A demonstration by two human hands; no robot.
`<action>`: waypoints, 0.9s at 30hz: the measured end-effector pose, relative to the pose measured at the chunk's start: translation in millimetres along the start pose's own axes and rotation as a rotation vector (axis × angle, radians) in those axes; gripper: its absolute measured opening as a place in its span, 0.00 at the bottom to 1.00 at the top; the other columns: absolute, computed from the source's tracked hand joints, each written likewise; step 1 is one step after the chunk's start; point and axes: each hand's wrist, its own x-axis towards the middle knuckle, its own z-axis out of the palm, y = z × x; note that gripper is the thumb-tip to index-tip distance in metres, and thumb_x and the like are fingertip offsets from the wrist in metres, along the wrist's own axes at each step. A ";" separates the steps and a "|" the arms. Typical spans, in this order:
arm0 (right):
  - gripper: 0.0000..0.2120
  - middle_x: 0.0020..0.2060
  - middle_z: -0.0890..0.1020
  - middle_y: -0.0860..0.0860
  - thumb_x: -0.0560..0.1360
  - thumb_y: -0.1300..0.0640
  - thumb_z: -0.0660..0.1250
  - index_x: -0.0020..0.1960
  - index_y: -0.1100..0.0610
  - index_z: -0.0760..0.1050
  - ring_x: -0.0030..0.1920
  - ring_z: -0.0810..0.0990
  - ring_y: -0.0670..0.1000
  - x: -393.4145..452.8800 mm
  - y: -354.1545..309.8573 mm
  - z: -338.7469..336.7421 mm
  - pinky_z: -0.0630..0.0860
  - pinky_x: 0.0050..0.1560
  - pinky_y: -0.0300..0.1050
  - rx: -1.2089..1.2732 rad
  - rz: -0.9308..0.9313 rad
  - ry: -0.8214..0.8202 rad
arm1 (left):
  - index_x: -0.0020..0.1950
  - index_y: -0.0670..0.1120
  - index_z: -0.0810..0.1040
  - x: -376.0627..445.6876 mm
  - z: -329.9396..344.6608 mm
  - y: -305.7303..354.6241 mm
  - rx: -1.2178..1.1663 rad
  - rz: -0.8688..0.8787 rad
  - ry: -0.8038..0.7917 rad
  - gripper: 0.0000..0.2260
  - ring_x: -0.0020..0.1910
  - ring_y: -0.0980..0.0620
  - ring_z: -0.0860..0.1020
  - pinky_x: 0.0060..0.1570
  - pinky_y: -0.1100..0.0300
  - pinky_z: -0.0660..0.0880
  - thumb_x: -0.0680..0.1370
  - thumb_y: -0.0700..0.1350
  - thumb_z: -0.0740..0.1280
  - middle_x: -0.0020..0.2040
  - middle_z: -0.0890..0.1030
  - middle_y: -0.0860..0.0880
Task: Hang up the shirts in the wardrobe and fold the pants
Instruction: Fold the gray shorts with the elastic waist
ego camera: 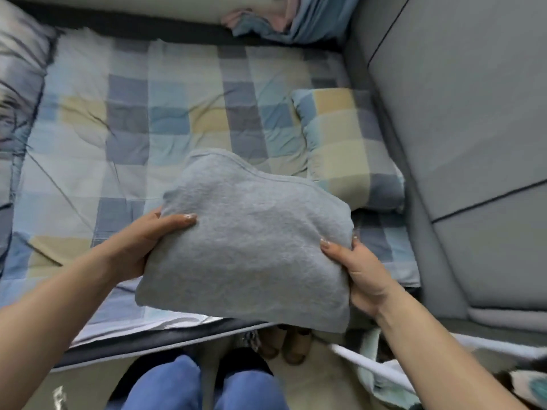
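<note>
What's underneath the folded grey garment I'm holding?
Under the folded grey fleece garment: checked quilt, bed edge, floor. Both hands' fingers beneath are hidden; thumbs show on top.

No legible text, labels or numbers

Bed (44, 355) fills near and middle ground, covered by checked quilt (154, 119) in blue, grey, cream, yellow. Matching checked pillow (349, 146) right. Grey padded headboard (461, 113) far right. Crumpled blue-pink bedding (281, 22) far. Pale floor (313, 377) near.
</note>
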 end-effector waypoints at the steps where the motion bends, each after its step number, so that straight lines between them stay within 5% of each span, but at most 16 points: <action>1: 0.18 0.50 0.84 0.56 0.68 0.60 0.72 0.58 0.57 0.76 0.48 0.84 0.56 -17.7 -4.5 2.5 0.81 0.40 0.46 0.011 -0.012 0.013 | 0.41 0.49 0.85 -6.0 6.2 6.7 -0.012 -0.007 -0.012 0.07 0.34 0.49 0.84 0.30 0.59 0.79 0.66 0.43 0.70 0.39 0.85 0.44; 4: 0.19 0.51 0.84 0.57 0.66 0.58 0.72 0.57 0.55 0.77 0.50 0.84 0.57 -75.0 -14.7 12.9 0.81 0.42 0.48 0.051 -0.079 0.098 | 0.42 0.46 0.84 -26.4 25.1 30.3 -0.017 -0.006 -0.080 0.08 0.32 0.48 0.83 0.27 0.58 0.78 0.64 0.42 0.72 0.37 0.85 0.43; 8: 0.20 0.50 0.84 0.60 0.67 0.59 0.70 0.58 0.61 0.76 0.47 0.84 0.58 -153.0 3.3 39.9 0.81 0.39 0.47 0.171 -0.150 0.257 | 0.47 0.45 0.82 -58.1 47.4 55.5 0.090 -0.050 -0.249 0.29 0.34 0.46 0.84 0.28 0.57 0.79 0.48 0.48 0.82 0.39 0.85 0.41; 13: 0.22 0.48 0.83 0.64 0.59 0.66 0.71 0.53 0.65 0.79 0.44 0.84 0.61 -235.9 53.0 79.8 0.81 0.35 0.50 0.392 -0.123 0.354 | 0.43 0.43 0.85 -92.1 71.0 66.5 0.179 -0.131 -0.378 0.12 0.36 0.45 0.84 0.29 0.58 0.79 0.61 0.44 0.76 0.41 0.85 0.40; 16: 0.22 0.46 0.83 0.64 0.53 0.58 0.76 0.46 0.64 0.84 0.42 0.84 0.61 -282.7 80.1 96.9 0.81 0.33 0.50 0.523 -0.146 0.445 | 0.46 0.44 0.85 -110.8 94.2 55.2 0.272 -0.156 -0.442 0.14 0.38 0.44 0.84 0.30 0.57 0.79 0.61 0.44 0.76 0.43 0.85 0.40; 18: 0.30 0.46 0.84 0.64 0.44 0.56 0.81 0.45 0.63 0.84 0.43 0.84 0.60 -312.1 101.0 104.0 0.80 0.34 0.49 0.579 -0.186 0.540 | 0.42 0.45 0.87 -125.7 114.3 45.8 0.317 -0.217 -0.533 0.12 0.38 0.44 0.84 0.30 0.57 0.79 0.61 0.47 0.75 0.42 0.85 0.40; 21: 0.35 0.45 0.84 0.63 0.47 0.60 0.76 0.54 0.68 0.80 0.40 0.85 0.58 -358.5 133.1 112.4 0.78 0.39 0.48 0.585 -0.195 0.711 | 0.40 0.45 0.87 -152.0 148.6 21.4 0.396 -0.311 -0.657 0.11 0.38 0.45 0.85 0.31 0.57 0.80 0.60 0.46 0.75 0.41 0.85 0.41; 23: 0.56 0.48 0.81 0.62 0.36 0.59 0.81 0.60 0.78 0.70 0.35 0.84 0.50 -386.9 150.1 115.1 0.76 0.31 0.36 0.400 -0.078 0.863 | 0.38 0.45 0.87 -172.0 171.3 -1.3 0.402 -0.344 -0.709 0.09 0.37 0.47 0.85 0.29 0.60 0.79 0.61 0.46 0.72 0.40 0.85 0.42; 24: 0.69 0.55 0.76 0.62 0.26 0.56 0.83 0.62 0.82 0.63 0.40 0.83 0.47 -408.2 171.1 118.0 0.69 0.26 0.26 0.286 -0.086 0.896 | 0.36 0.47 0.87 -183.8 184.2 -14.7 0.421 -0.352 -0.724 0.08 0.36 0.49 0.84 0.29 0.61 0.79 0.61 0.46 0.71 0.40 0.85 0.43; 25: 0.68 0.59 0.71 0.64 0.35 0.60 0.86 0.64 0.82 0.55 0.51 0.80 0.49 -427.3 191.5 119.8 0.66 0.27 0.24 0.234 -0.116 0.894 | 0.36 0.47 0.87 -196.1 195.4 -25.4 0.449 -0.349 -0.738 0.08 0.36 0.50 0.84 0.31 0.61 0.79 0.59 0.46 0.72 0.41 0.85 0.43; 27: 0.34 0.71 0.61 0.67 0.74 0.68 0.66 0.69 0.77 0.47 0.70 0.66 0.56 -479.8 231.5 123.6 0.65 0.31 0.22 0.303 -0.060 0.983 | 0.46 0.45 0.87 -234.0 222.5 -59.9 0.554 -0.307 -0.809 0.21 0.45 0.49 0.84 0.42 0.60 0.79 0.53 0.40 0.75 0.49 0.85 0.43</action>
